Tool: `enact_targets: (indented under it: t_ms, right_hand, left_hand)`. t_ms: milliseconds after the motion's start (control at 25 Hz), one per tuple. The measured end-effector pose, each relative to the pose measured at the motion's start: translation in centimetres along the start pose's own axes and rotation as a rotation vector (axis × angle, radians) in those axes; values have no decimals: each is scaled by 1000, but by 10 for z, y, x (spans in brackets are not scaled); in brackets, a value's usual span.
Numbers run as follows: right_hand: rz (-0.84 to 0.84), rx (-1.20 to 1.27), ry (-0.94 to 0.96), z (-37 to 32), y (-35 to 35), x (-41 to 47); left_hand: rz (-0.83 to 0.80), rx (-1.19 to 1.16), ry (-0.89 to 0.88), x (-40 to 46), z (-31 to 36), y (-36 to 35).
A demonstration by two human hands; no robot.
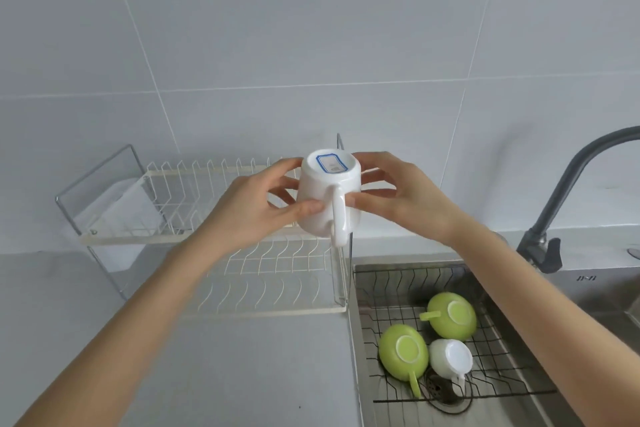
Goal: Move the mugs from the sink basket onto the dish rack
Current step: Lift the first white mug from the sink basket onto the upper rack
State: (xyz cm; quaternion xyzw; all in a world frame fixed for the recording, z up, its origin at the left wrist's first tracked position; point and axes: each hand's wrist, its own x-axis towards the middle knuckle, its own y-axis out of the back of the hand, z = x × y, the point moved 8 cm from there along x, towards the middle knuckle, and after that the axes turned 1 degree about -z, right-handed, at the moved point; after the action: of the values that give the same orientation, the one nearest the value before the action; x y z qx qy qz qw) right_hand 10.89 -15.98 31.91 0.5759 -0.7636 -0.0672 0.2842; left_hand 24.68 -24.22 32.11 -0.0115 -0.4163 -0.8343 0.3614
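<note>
I hold a white mug (320, 198) upside down in mid-air, its base with a blue-edged label facing up and its handle toward me. My left hand (256, 204) grips its left side and my right hand (394, 194) its right side. The mug hangs above the right end of the white two-tier wire dish rack (194, 198). In the black wire sink basket (401, 277) at the lower right lie two green mugs (403, 352) (452, 314) and a small white mug (450, 357), all upside down.
A dark grey faucet (568, 191) arches over the steel sink (588, 291) on the right. A white cutlery holder (121, 208) hangs at the rack's left end. Grey countertop (242, 374) spreads in front of the rack, and a tiled wall rises behind.
</note>
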Motion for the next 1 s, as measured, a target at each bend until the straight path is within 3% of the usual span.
enact_targets:
  t_ms: [240, 440, 680, 1000]
  right_hand:
    - [-70, -319, -32, -12, -4, 72]
    - [-257, -675, -101, 7, -24, 119]
    - [-463, -939, -213, 51, -55, 145]
    - [-557, -1024, -304, 83, -72, 150]
  left_hand:
    - [-26, -36, -32, 55, -31, 31]
    - [-119, -28, 41, 87, -68, 24]
    - [-196, -58, 181, 99, -114, -7]
    - [-286, -51, 266, 103, -144, -37]
